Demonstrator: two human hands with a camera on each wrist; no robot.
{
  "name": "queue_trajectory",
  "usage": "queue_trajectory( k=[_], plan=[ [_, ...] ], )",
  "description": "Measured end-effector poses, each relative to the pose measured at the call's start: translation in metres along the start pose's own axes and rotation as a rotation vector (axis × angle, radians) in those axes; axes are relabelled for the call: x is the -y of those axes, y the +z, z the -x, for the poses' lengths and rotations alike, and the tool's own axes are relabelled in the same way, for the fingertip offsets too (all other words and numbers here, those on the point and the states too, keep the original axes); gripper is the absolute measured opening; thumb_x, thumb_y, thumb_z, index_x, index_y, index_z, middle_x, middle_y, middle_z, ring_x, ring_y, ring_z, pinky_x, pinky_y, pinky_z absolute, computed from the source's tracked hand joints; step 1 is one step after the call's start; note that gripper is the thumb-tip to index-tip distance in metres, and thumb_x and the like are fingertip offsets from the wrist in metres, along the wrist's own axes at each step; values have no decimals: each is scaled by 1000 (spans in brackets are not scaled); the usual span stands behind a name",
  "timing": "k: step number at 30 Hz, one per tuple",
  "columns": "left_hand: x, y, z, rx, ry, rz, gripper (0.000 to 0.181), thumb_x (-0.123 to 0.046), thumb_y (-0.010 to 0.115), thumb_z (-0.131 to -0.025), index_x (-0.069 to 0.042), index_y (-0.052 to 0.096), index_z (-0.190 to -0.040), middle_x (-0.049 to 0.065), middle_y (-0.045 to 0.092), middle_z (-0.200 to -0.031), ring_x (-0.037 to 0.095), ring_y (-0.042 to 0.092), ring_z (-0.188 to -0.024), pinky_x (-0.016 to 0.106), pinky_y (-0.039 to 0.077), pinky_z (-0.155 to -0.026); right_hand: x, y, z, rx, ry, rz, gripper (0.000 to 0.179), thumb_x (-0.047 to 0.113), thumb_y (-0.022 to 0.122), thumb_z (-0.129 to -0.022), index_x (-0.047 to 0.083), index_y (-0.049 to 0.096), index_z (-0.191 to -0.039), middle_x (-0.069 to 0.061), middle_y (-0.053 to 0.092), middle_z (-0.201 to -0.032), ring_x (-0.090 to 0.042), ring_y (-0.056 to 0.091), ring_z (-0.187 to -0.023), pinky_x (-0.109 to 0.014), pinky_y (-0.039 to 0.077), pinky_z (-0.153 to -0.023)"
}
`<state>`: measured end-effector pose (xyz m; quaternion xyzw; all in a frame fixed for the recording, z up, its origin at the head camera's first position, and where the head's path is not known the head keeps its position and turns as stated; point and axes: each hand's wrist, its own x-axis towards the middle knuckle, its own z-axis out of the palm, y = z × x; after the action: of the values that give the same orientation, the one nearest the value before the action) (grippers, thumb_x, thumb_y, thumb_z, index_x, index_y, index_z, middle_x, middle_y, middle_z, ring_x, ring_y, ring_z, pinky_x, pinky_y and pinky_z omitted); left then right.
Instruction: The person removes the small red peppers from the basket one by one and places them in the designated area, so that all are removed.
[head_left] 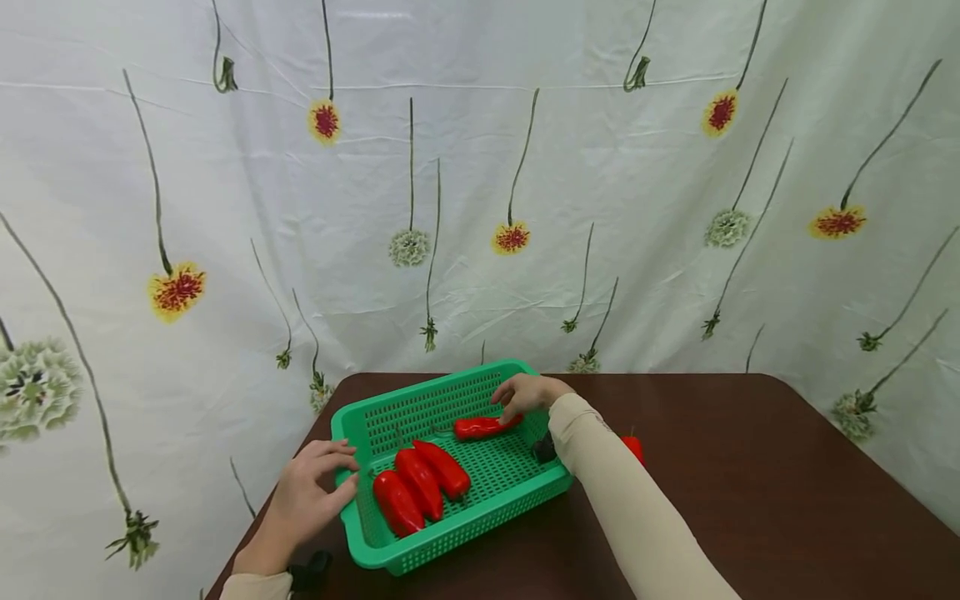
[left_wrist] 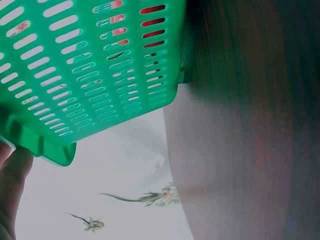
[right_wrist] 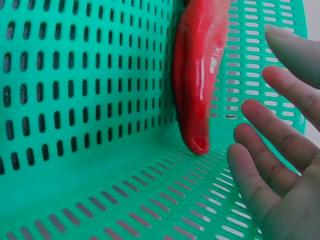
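A green plastic basket with slotted walls stands on the dark table. Three red peppers lie side by side in its left half. Another red pepper lies along the far side, towards the right. Close by it, inside the basket, is my right hand; its fingers are extended and apart from the pepper in the right wrist view. My left hand rests at the basket's left rim, fingers loosely bent, with a fingertip touching the rim's edge in the left wrist view.
One more red pepper sits on the table to the right of the basket, partly hidden behind my right sleeve. A white cloth with printed flowers hangs behind the brown table.
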<state>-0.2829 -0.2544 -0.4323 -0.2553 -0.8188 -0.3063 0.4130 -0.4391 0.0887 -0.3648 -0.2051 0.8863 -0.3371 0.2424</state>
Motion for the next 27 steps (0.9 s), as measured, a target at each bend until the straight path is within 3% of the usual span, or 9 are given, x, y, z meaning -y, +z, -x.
queue_trajectory(
  k=[11,19,27],
  plan=[
    [-1,0,-1,-4,-1,1,31,8,78,-65,-21,72,-76,6,74,-93,27,67,-97,1,36,-94,-6,7,-9,-120,-23,2,44,6,72,-89,3,63,-132,-18,59,-136,-35,55,-128,-46,50,-103],
    [-1,0,-1,-8,1,3,26,9,77,-64,-15,73,-75,6,74,-93,27,67,-97,1,36,-95,-10,9,-9,-99,-25,-8,45,5,72,-89,2,62,-132,-19,59,-137,-34,56,-128,-44,52,-100],
    [-2,0,-1,-5,4,5,25,9,77,-64,-13,73,-75,8,74,-92,28,67,-97,1,36,-95,-14,10,-9,-28,-21,15,51,5,71,-90,3,57,-139,-17,54,-146,-33,49,-137,-43,49,-106]
  ],
)
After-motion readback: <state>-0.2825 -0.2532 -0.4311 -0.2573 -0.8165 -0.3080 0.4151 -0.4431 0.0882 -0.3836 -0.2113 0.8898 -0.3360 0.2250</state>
